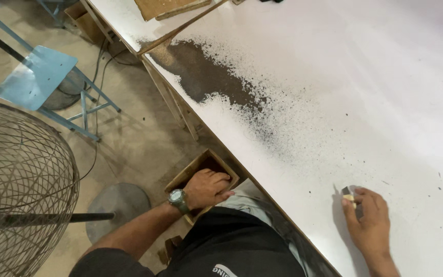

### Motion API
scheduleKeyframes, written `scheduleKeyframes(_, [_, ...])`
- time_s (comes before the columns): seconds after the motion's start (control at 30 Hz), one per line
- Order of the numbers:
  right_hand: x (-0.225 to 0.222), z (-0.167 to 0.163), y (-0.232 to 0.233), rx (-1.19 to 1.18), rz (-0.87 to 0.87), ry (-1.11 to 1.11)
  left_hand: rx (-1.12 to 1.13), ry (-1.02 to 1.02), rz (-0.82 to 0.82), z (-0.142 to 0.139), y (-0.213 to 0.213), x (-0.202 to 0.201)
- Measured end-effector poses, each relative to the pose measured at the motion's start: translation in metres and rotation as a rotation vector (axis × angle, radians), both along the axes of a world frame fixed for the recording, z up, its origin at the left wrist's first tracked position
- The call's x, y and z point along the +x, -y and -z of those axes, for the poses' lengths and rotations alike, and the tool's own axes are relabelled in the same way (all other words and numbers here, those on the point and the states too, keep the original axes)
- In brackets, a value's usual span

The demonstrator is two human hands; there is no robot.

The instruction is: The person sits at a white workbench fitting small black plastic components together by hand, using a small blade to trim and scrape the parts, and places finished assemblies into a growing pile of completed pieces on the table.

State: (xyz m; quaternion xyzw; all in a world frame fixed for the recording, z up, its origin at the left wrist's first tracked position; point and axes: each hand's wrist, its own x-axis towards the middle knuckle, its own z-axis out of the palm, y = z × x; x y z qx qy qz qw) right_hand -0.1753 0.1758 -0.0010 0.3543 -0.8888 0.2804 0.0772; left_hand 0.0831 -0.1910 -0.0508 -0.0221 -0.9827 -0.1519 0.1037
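Most dark powder (216,84) remains on the white table (365,77); the right hand (367,220) pinches 1 small scraper (348,195), and the left hand (206,187) lies open-fingered in the wooden box (180,180).

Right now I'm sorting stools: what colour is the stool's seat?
Light blue seat, on a blue frame; head view.
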Motion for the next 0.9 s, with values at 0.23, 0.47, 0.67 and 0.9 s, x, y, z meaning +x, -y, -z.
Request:
scheduleKeyframes(0.23, [0.003,-0.007,0.014,-0.087,-0.048,-0.038,0.032,-0.191,-0.024,-0.059,-0.007,-0.115])
scheduleKeyframes(0.47, [-0.001,-0.005,-0.002,-0.163,0.028,0.059,-0.128,0.093,0.077,-0.071,-0.037,-0.181])
scheduleKeyframes(0.67, [-0.007,-0.003,-0.005,-0.192,0.087,0.182,-0.075,-0.069,0.052,-0.029,-0.028,-0.105])
scheduleKeyframes(0.9, [0.002,-0.015,-0.006,-0.192,0.080,0.192,0.010,-0.030,-0.134,-0.027,0.011,-0.015])
